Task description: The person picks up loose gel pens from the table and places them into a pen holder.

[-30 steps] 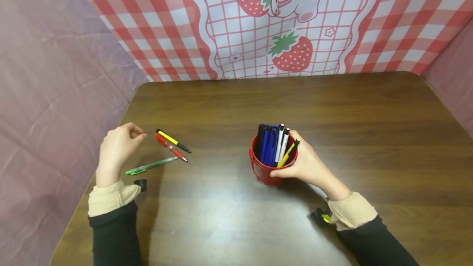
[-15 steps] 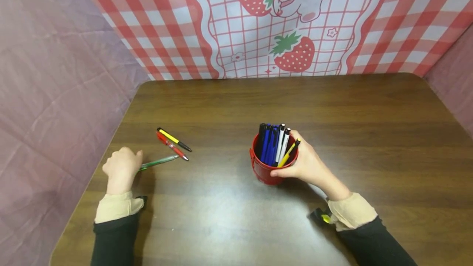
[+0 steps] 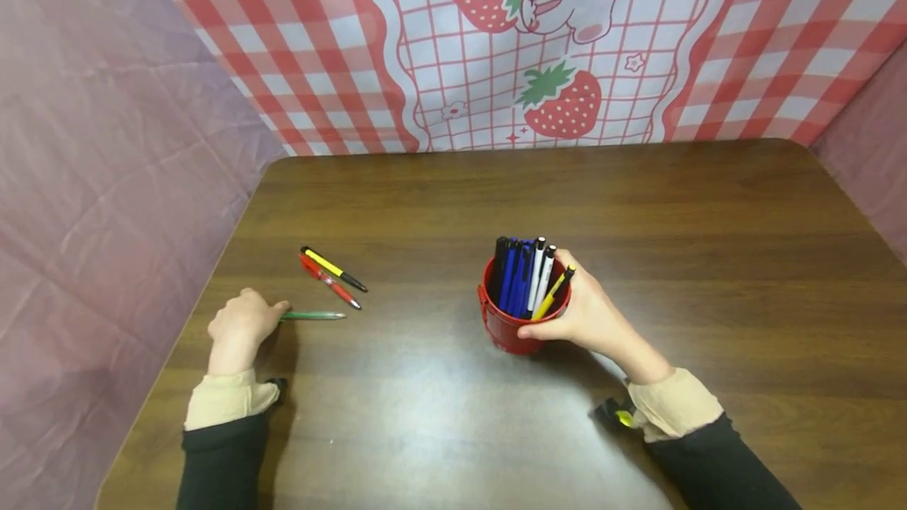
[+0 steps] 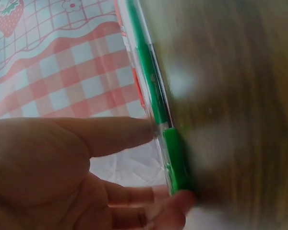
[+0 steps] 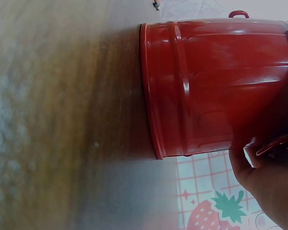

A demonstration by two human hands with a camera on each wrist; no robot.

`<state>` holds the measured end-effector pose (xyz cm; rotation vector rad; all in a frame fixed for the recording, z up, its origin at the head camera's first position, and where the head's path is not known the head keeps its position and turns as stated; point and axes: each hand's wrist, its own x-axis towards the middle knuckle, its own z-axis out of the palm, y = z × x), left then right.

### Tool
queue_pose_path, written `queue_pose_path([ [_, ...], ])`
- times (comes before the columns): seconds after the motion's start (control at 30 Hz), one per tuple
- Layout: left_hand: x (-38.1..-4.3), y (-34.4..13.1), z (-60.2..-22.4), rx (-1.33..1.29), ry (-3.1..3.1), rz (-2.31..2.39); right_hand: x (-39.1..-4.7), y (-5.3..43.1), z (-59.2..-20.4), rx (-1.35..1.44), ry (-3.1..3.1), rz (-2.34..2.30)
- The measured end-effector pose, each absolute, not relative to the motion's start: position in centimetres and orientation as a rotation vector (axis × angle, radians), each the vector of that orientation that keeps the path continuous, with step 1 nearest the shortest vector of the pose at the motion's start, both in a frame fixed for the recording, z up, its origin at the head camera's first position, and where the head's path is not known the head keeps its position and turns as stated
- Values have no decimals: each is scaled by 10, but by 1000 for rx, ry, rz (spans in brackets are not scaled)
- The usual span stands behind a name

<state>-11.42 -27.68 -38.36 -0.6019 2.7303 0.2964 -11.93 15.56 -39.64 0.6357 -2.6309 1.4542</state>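
Observation:
At the left of the table my left hand (image 3: 244, 323) pinches the capped-clip end of a clear green pen (image 3: 315, 315). In the left wrist view the thumb lies against the barrel of this green pen (image 4: 152, 84), and fingertips meet its green clip end. My right hand (image 3: 591, 321) grips the red bucket (image 3: 506, 333) around its right side, thumb at the near rim. Upright in the bucket stand several pens: black, blue (image 3: 520, 282), white (image 3: 543, 278) and a yellow one (image 3: 553, 295) leaning right. The right wrist view shows the bucket (image 5: 211, 91) from the side, base on the table.
A red pen (image 3: 329, 280) and a yellow-and-black pen (image 3: 333, 267) lie side by side on the wooden table (image 3: 425, 211), just beyond the green pen. A red-and-white checked cloth (image 3: 319, 46) with strawberries hangs behind the table, and a pink cloth (image 3: 106, 179) at the left.
My left hand has come down onto the green pen. The pen's tip has swung towards me, away from the red pen. My right hand and the bucket stay in place.

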Motion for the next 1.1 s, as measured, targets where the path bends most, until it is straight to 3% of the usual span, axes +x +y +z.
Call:
queue_pose_path([
  [0.5,-117,-272,-388,-242,2880,449,-119,155,-398,644,-2625,1471],
  [0.77,-125,-267,-394,122,2996,411,-120,158,-399,632,-2615,1516],
  [1.1,-121,-261,-394,226,3026,456,-122,157,-401,654,-2606,1514],
])
